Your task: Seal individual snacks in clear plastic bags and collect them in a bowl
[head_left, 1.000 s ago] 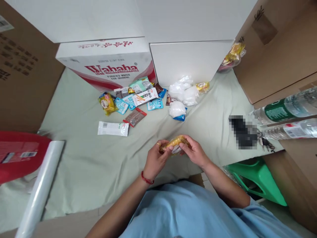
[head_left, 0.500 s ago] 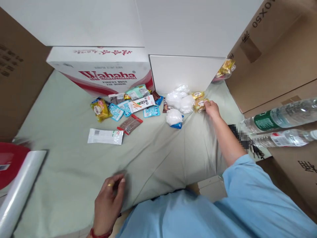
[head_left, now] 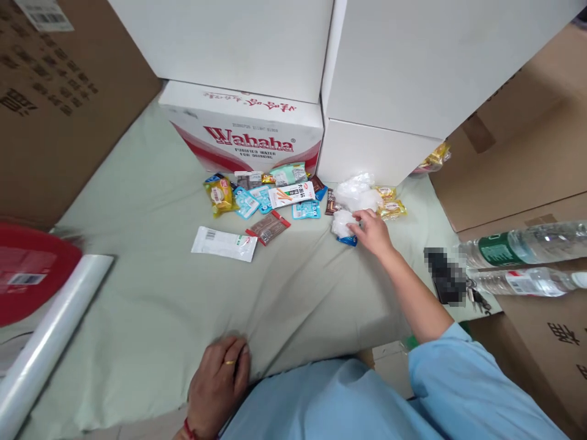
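Note:
On the pale green cloth (head_left: 293, 293), my right hand (head_left: 375, 231) has its thumb and fingers closed on the right side of a small crumpled clear-white plastic bag (head_left: 342, 222). A blue packet (head_left: 347, 241) shows beneath that bag. Just behind lies a bigger white plastic bundle (head_left: 355, 190), with yellow-wrapped snacks (head_left: 392, 208) to its right. My left hand (head_left: 220, 379), fingers curled together and nothing seen in them, rests at the cloth's near edge. Left of the bags are a white snack packet (head_left: 291, 194), blue sachets (head_left: 306, 209), a brown-red packet (head_left: 268, 227) and a yellow packet (head_left: 221, 197).
A long white packet (head_left: 224, 243) lies nearer to me. Behind stand a Wahaha carton (head_left: 247, 131) and white boxes (head_left: 380, 146). Two plastic bottles (head_left: 532, 244), keys (head_left: 479, 298) and a blurred dark object are at right. A plastic roll (head_left: 55, 342) and red object (head_left: 36, 275) lie left.
My right hand has gone left from the yellow-wrapped snacks to the small plastic bag. My left hand has settled on the cloth, fingers closer together. The view has shifted left.

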Tool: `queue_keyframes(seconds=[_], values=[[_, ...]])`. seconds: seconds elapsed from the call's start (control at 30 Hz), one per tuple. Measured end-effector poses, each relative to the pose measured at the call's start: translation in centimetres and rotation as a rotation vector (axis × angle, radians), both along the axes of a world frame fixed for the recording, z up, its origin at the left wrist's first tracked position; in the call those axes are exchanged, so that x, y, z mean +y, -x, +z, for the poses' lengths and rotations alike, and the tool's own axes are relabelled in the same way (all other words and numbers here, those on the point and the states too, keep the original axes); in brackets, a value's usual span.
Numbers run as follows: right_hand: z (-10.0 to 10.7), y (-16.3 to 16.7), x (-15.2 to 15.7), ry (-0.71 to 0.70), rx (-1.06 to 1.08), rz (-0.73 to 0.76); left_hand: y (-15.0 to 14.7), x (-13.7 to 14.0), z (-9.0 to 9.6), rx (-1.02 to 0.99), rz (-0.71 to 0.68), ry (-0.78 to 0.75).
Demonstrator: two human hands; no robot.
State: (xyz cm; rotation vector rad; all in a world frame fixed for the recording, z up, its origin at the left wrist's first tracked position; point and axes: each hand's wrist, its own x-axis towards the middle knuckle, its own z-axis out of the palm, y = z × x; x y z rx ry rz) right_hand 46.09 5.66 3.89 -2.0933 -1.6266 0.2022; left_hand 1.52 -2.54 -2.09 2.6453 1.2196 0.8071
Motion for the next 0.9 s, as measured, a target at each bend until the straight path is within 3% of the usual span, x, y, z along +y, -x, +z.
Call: queue_keyframes(seconds=[0.1,0.23,0.3,0.4,0.5,0.6,0.7,0.8,0.9], values=[[-0.5,0.5,1.6,0.149,-0.041,-0.008,0.8,-0.1,0.4,-0.115,-0.008,0.121],[0.1,0.3,1.2,0.010,0.091,-0.037,1.4,-0.7,1.3,-0.276,0.182,0.306],[0.9,0.4,0.1,-0.116,0.324,-0.095,0.9,-0.6,2.1,-0.369,0.303,0.392],[1.9,1.6,-2.1,-0.282,0.931,-0.195,-1.5,0.6,3.9,-0.500,0.387,0.544],[1.8,3.8,-4.4,-0.354,1.487,-0.254,-5.7,2.4,6.1,-0.572,0.230,0.675],[0.6,6.3,-6.5,-0.292,1.768,-0.295,-10.9,3.8,8.1,-0.612,-0.030,0.621],[-0.5,8.1,-8.3,-0.186,1.896,-0.295,-15.8,4.6,8.9,-0.612,-0.197,0.508],[-0.9,8.5,-9.7,-0.102,1.949,-0.303,-19.2,5.0,8.3,-0.520,-0.311,0.409],[-1.0,8.0,-10.4,-0.053,1.952,-0.288,-20.6,4.9,7.2,-0.538,-0.336,0.480]])
